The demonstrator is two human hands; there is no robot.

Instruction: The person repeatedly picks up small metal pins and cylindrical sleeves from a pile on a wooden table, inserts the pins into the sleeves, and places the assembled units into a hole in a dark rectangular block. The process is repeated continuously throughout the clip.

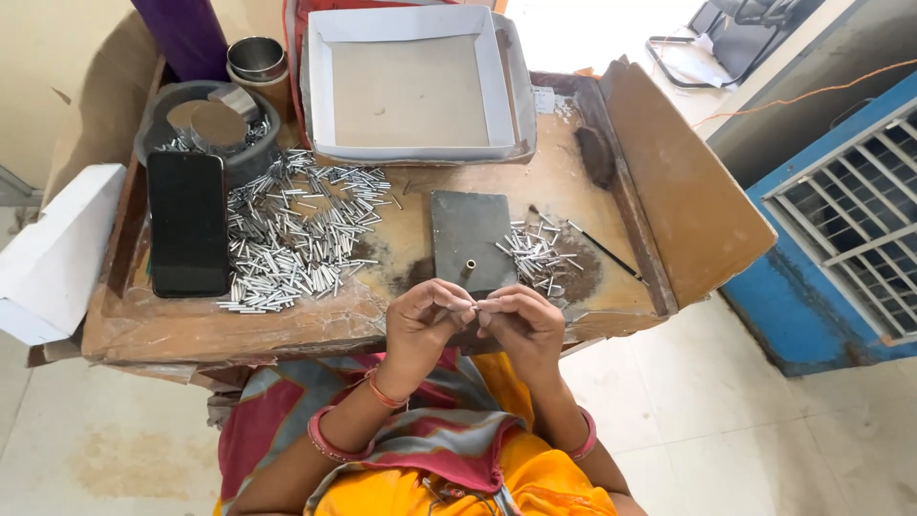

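pinched piece (477, 307) too small, purple container (181, 33) cropped

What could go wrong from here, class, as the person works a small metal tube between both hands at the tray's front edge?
1. The small tube is pinched only by fingertips of the left hand and right hand at the tray's front edge; a slip could send it into the lap.
2. The large pile of tubes lies loose beside the black phone; a nudge might scatter them.
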